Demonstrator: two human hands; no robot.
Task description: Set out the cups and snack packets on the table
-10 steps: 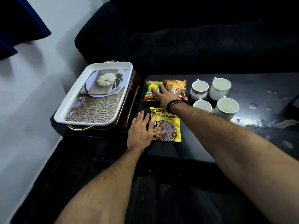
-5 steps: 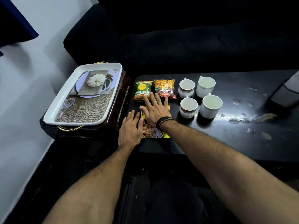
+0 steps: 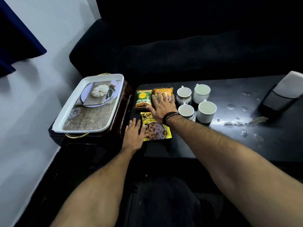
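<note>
Three snack packets lie at the left end of the black table: a green packet, an orange packet to its right, and a yellow soya-chunks packet in front of them. Several white cups stand in a square to the right, with the front right cup nearest the wet patch. My right hand lies flat with spread fingers over the orange packet's lower part and the yellow packet's top. My left hand rests flat at the yellow packet's left edge, fingers apart.
A white tray with a printed pumpkin mat sits on a dark side stand to the left. Water drops and a wet smear mark the table's right half. A grey and black object lies at the far right. A dark sofa runs behind.
My right hand moved from the yellow packet forward onto the orange packet. My left hand stayed at the yellow packet's left edge. The camera shifted slightly.
</note>
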